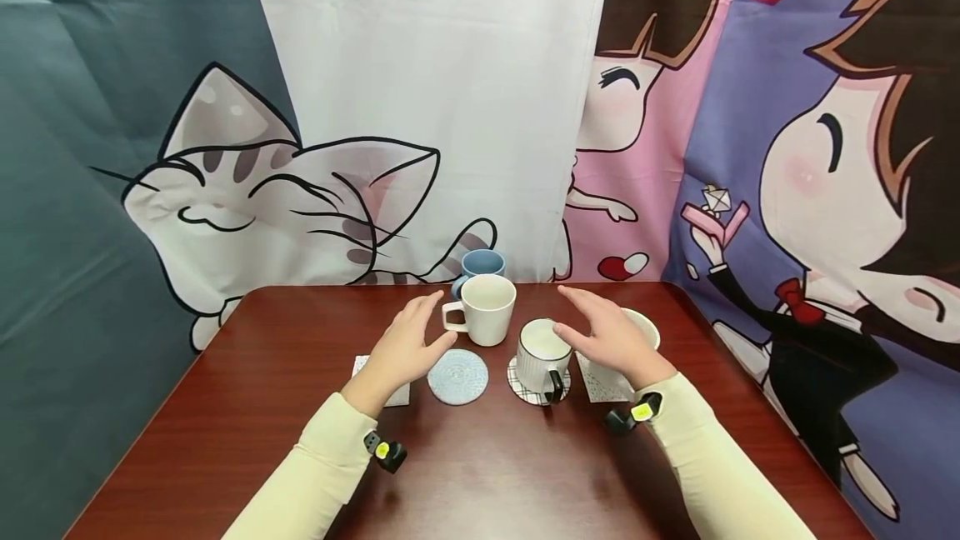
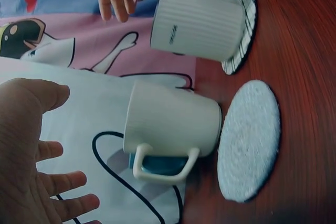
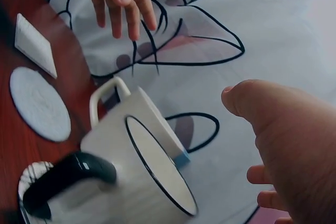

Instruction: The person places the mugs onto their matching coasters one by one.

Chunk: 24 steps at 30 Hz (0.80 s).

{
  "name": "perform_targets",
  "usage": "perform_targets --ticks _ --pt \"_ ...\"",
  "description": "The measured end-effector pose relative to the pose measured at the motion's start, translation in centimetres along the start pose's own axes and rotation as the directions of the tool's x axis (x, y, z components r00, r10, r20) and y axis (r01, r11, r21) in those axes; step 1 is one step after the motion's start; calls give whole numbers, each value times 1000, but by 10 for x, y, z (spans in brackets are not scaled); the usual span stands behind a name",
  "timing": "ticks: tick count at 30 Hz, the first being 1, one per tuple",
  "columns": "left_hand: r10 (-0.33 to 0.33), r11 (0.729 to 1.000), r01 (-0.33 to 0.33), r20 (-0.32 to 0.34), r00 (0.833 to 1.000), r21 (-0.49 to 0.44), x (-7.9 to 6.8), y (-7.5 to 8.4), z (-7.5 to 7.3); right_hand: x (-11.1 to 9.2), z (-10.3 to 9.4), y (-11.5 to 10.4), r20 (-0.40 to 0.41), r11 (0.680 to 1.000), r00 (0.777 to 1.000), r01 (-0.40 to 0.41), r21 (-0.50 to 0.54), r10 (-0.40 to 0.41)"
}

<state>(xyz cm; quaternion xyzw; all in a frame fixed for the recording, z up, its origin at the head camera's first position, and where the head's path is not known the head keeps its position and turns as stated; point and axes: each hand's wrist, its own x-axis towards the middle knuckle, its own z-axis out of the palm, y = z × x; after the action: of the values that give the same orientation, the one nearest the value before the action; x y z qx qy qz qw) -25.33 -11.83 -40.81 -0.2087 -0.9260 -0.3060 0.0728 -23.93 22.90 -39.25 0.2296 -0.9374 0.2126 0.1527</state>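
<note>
My left hand (image 1: 405, 347) hovers with fingers spread, left of a plain white mug (image 1: 489, 315) whose handle points left. Over on the right, my right hand (image 1: 609, 336) is raised with its fingers extended, holding nothing. A ribbed white mug (image 1: 534, 363) with a black rim and black handle (image 1: 555, 387) stands beside it on a round checked coaster (image 1: 517, 388). Behind the right hand, another white vessel (image 1: 647, 328) is partly hidden. In the left wrist view the left palm (image 2: 21, 145) is bare, the thumb apart from the fingers.
A pale blue round coaster (image 1: 457, 377) lies in front of the plain mug, and a blue mug (image 1: 483, 262) stands behind it. Square patterned coasters lie under each hand, left (image 1: 401, 396) and right (image 1: 604, 383). A cartoon-printed cloth (image 1: 450, 90) hangs behind the brown table (image 1: 225, 440).
</note>
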Motion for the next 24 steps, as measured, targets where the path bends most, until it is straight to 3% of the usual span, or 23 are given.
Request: perform_targets --ticks 7,16,24 --pt "-22 1000 22 2 1000 -13 3 -13 1 12 14 -18 4 998 1000 24 53 -24" --pt "-94 994 95 26 995 -60 14 -28 14 27 37 -38 33 999 998 44 25 -45" --pt "-149 987 149 9 989 -57 33 -32 33 50 47 -42 78 998 995 -60 18 59"
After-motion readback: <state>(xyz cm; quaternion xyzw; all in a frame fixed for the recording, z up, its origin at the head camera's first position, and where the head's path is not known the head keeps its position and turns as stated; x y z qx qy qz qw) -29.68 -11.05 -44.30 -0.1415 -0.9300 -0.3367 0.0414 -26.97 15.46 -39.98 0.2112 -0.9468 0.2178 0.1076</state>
